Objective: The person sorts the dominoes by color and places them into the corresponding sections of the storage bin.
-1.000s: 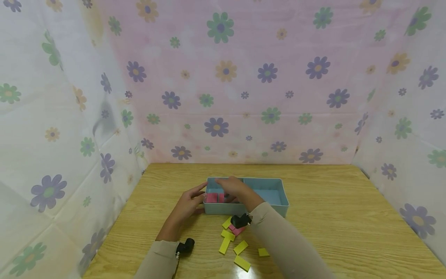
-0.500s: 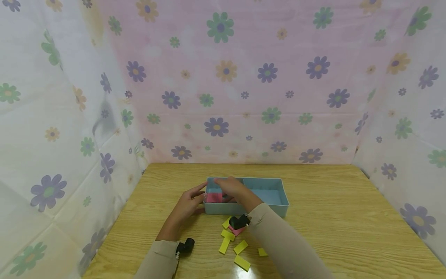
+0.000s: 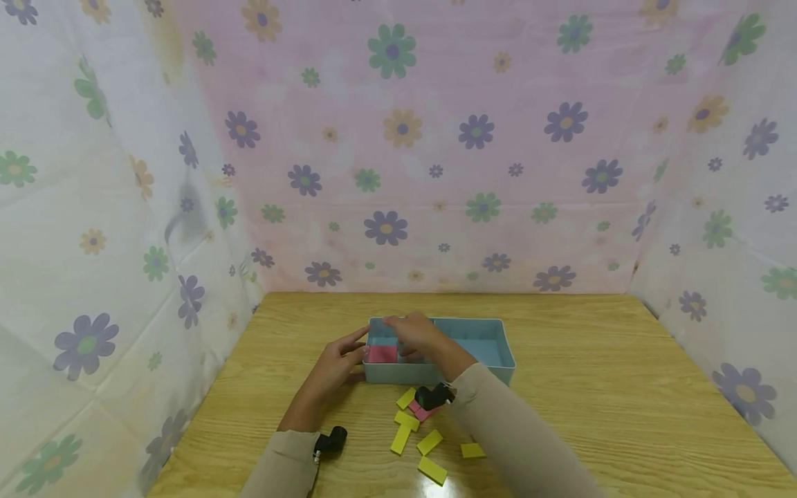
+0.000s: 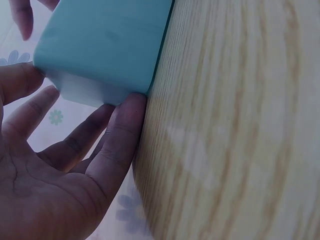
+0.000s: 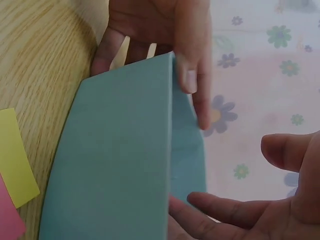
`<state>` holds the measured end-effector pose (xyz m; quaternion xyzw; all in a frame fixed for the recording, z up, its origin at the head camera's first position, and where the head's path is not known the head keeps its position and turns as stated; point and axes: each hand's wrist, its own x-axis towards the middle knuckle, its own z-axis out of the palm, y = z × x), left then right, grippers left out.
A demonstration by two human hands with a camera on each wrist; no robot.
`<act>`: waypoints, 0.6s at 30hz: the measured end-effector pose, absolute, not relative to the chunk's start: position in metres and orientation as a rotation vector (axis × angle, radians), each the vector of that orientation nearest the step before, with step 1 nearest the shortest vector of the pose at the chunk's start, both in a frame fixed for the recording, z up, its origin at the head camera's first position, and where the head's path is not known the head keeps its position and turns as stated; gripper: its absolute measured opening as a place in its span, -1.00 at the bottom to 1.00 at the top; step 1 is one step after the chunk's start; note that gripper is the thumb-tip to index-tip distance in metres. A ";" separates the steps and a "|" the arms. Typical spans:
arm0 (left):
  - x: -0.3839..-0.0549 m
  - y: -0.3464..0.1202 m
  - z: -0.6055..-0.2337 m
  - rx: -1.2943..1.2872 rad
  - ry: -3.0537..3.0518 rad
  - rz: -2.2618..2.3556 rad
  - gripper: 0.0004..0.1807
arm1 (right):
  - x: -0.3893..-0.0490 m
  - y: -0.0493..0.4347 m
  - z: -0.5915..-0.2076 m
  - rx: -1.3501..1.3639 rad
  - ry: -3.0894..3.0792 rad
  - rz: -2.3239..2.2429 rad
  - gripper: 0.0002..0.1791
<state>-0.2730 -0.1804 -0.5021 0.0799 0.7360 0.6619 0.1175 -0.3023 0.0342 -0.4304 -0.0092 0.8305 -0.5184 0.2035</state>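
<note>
Nearest you, six yellow blocks (image 3: 432, 470) lie loose on the surface (image 3: 654, 401), between its near edge and the blue box (image 3: 398, 373). Lift your right forearm well over them when you draw back, because your sleeve (image 3: 498, 408) could sweep the one beside it. Just past most of the yellow ones, a few pink blocks (image 3: 423, 413) lie bunched, partly hidden under the black wrist camera (image 3: 434, 395); you would do best to raise that too.

At the left end of the box, your left hand (image 3: 336, 363) has its fingers spread against the end wall, from the rim down to the surface. That brace should suit the work: press lightly, so the box neither slides nor tips.

Inside, pink shows in the near-left corner of the left compartment (image 3: 382, 340); whether this pink piece (image 3: 382, 354) is one block or more, you cannot tell. Your right hand (image 3: 420, 335) reaches in just to its right, thumb and fingers apart with nothing seen between them; the near wall hides some fingertips. To settle the piece, nudge it squarely toward the corner with straight fingers, keeping the thumb clear of the far rim.
</note>
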 end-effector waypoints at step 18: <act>-0.272 -0.179 -0.502 0.199 2.190 1.933 -0.44 | -0.265 0.100 -0.428 -0.506 2.304 -1.655 -0.65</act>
